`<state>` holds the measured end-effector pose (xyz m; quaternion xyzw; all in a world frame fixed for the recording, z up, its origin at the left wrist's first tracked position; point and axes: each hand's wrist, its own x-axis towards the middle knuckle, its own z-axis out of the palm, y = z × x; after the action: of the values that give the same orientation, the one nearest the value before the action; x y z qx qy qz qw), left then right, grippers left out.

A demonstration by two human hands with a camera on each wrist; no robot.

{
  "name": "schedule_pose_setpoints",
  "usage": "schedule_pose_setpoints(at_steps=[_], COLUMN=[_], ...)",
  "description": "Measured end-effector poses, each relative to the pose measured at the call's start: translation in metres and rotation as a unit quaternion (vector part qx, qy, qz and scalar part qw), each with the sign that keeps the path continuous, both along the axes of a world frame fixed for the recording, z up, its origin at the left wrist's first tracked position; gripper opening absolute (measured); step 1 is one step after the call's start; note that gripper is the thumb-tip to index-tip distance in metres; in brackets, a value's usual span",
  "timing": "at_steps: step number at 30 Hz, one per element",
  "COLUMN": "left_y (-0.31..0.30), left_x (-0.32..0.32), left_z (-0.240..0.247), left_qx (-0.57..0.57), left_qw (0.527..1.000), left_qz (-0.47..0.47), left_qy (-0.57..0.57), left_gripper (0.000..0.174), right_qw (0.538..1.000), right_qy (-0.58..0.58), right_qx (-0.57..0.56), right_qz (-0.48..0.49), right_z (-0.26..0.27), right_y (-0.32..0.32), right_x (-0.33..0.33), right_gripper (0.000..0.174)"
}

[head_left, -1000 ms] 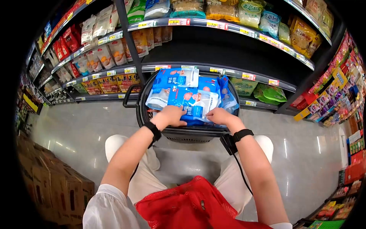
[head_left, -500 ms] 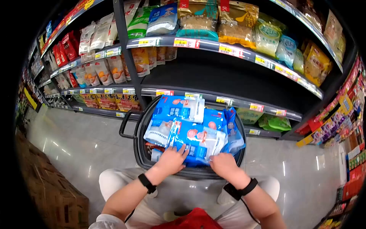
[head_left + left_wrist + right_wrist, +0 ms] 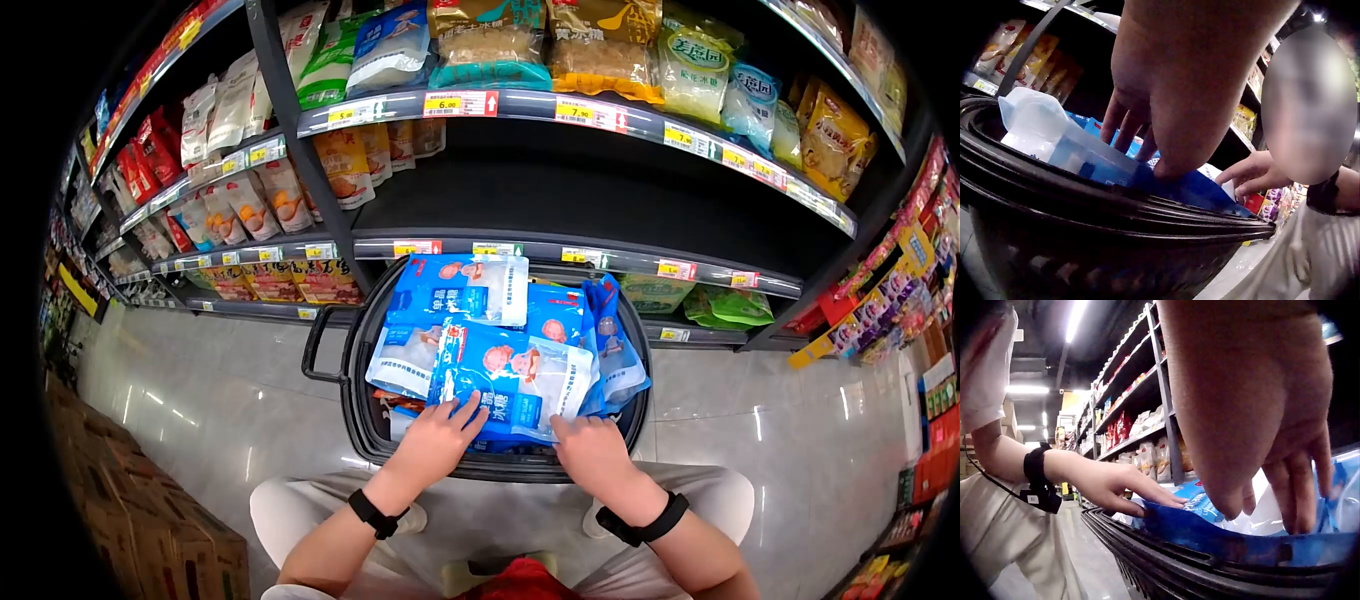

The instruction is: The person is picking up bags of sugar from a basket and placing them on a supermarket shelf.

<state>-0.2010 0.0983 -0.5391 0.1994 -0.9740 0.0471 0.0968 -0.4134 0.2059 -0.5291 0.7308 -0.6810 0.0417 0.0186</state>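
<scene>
A black basket [image 3: 355, 400] holds several blue-and-white bags, overlapping one another. On the front bag [image 3: 515, 365], near the basket's close rim, my left hand [image 3: 432, 445] rests with spread fingers at its lower left. My right hand [image 3: 597, 455] touches that bag's lower right corner. In the left wrist view, the left hand [image 3: 1166, 94] reaches down over the rim, fingers extended onto blue plastic. The right wrist view has the right hand [image 3: 1260, 419] with fingers pointing down onto the bag; its fingertips are partly hidden behind a blue edge.
Shelves [image 3: 590, 185] with packaged bags and price tags stand beyond the basket. Cardboard boxes [image 3: 150, 500] are at the lower left, hanging colourful packets [image 3: 885, 310] at the right. The basket's handle [image 3: 312, 345] sticks out left. My knees flank the basket.
The basket and bags appear lower in the head view, and the shelves look larger. Both hands remain at the front bag's near edge, the left one with its fingers spread more.
</scene>
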Motion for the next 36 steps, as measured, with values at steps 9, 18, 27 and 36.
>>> schedule_pose_setpoints(at_steps=[9,18,27,36], left_y=[0.006,0.021,0.016,0.015], left_x=[-0.003,-0.012,-0.012,-0.011], left_z=[0.001,0.004,0.005,0.008], left_qx=[0.001,0.015,0.009,0.015], left_qw=[1.0,0.996,0.997,0.997], left_qz=[0.016,0.066,0.05,0.039], left_qy=[-0.009,-0.05,-0.054,-0.058], left_gripper=[0.043,0.052,0.048,0.047], right_qw=[1.0,0.999,0.999,1.0], right_qy=[0.012,0.021,0.043,0.021], right_qx=[-0.009,0.037,0.001,0.0], right_qz=[-0.005,-0.027,-0.015,-0.019], right_z=[-0.009,-0.004,-0.007,-0.006], right_y=[0.013,0.01,0.011,0.012], right_x=[0.001,0.007,0.005,0.006], right_gripper=[0.041,0.047,0.038,0.04])
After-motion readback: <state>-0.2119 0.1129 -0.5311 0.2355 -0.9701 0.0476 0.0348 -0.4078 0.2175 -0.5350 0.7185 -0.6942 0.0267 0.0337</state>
